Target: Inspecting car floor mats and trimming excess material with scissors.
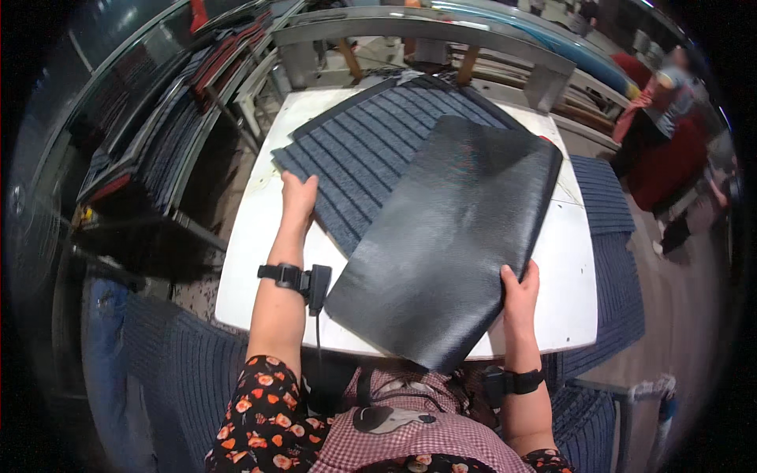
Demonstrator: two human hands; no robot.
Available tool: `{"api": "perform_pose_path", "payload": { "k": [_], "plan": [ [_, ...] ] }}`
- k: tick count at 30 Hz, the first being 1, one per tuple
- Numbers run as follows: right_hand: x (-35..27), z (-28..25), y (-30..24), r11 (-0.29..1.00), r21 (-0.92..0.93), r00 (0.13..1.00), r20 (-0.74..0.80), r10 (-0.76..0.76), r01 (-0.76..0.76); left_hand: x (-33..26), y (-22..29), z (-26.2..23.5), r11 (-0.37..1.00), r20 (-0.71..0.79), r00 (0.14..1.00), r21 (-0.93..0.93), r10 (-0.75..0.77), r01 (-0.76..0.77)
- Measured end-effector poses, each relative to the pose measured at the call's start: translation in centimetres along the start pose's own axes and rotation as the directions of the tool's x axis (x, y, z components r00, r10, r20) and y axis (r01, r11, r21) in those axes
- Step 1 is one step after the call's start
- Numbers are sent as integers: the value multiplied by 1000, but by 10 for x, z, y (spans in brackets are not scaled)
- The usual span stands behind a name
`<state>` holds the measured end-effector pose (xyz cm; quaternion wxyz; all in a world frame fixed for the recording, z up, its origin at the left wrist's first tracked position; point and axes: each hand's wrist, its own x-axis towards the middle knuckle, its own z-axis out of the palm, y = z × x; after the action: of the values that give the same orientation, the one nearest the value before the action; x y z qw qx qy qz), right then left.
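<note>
A grey-blue mat with dark stripes point(378, 142) lies aslant on a white table point(260, 260). Over its right part rests a mat turned black side up point(441, 244), its near corner reaching past the table's front edge. At the striped mat's left corner, my left hand point(298, 197) is closed on the edge, thumb upward and fingers partly hidden. My right hand point(519, 296) grips the black-backed mat's right edge near the front, its thumb on the black surface. The underside of that mat is out of sight.
Stacked mats fill a rack point(181, 102) on the left. Behind the table runs a metal frame point(426, 31). More striped mats point(611, 252) hang or lie along the right side, others point(181, 355) at lower left. A person point(662, 94) stands at far right.
</note>
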<state>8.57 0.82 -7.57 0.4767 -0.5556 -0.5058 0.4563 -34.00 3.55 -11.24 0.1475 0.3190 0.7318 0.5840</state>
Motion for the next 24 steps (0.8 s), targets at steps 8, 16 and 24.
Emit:
{"api": "perform_pose_path", "payload": {
  "k": [8,16,24],
  "plan": [
    [-1,2,1,999,14,999,-29,-43,44,-12,25,7,968,-209,956,186,205,-167],
    [-1,7,-5,997,-10,995,-65,-71,70,-5,14,-3,982,65,990,133,126,-133],
    [-8,6,-11,998,-44,998,-35,-53,51,-10,19,-8,998,93,995,49,46,-50]
  ]
}}
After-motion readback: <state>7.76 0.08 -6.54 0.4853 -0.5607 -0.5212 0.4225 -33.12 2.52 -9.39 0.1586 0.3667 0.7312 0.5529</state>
